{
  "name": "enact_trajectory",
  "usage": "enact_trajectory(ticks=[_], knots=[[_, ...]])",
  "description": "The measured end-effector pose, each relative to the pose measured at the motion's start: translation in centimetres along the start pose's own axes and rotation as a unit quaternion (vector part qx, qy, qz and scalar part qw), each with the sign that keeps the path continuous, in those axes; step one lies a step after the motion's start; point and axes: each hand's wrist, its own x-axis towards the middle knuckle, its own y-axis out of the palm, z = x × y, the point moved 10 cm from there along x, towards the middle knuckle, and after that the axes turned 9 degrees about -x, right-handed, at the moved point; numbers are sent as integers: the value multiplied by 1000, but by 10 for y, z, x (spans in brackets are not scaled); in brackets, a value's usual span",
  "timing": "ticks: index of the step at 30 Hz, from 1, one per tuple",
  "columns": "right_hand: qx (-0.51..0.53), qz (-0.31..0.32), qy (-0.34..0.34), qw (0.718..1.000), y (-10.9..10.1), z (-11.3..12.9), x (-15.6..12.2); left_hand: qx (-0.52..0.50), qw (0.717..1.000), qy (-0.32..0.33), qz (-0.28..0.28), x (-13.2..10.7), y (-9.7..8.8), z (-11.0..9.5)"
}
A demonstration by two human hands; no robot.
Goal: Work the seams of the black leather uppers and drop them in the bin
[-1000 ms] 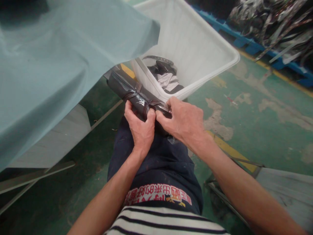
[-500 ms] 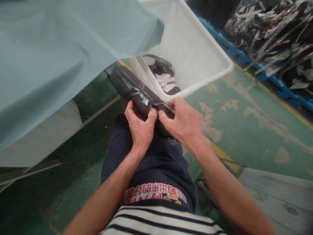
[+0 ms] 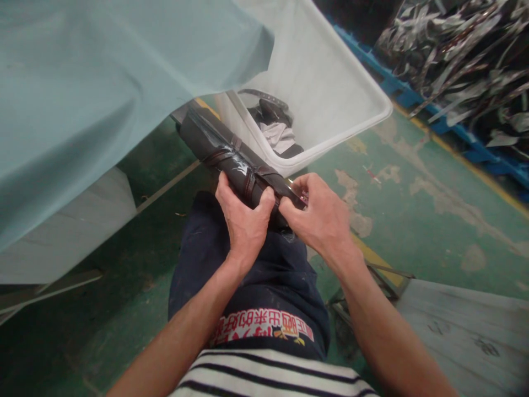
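Observation:
A long, dark brown leather piece [image 3: 206,135] with stitched seams and pale shiny streaks lies slantwise in front of me. It is rounded like a roll, and whether something firm is inside I cannot tell. My left hand [image 3: 246,218] grips its near side, thumb on top and the other fingers mostly hidden beneath. My right hand [image 3: 318,212] is closed at the near right end, thumb and fingers pinching the leather edge close to my left thumb. A small shiny bit shows by the right fingers, too small to name.
A white plastic bin [image 3: 330,140] with dark and pale scraps stands just beyond. Light blue sheet material [image 3: 103,82] hangs over at the left. Strips are heaped on a blue pallet [image 3: 458,129] at the right. A grey board [image 3: 463,325] is at lower right.
Both hands have shifted slightly to the right along the leather, toward its near end. More of the stitched seam shows left of my left thumb.

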Motion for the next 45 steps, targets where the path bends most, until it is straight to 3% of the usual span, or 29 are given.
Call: enact_trajectory(ticks=[8,14,18,21,23,27,32,35,45], knots=[[36,-12,-1,999,-2,-8,-17,11,1000,-22,-8,-3,9,3],[57,-5,17,998,-3,-17,-22,29,1000,-3,-7,-2,10,0],[106,7,-25,994,-2,-20,-17,36,999,11,-6,-2,9,-2],[191,50,-54,979,8,-29,-13,45,999,19,-5,-1,8,0],[269,61,-19,961,16,-45,-12,50,998,25,-3,-1,7,1],[347,-19,68,935,14,-71,-16,63,998,27,-1,-1,6,6],[256,11,81,963,23,-55,-26,72,997,31,-9,-2,5,7],[216,-2,94,972,23,-50,-27,72,997,32,-9,-1,4,8],[295,-37,116,948,37,-49,-31,87,995,30,35,-18,14,-4]])
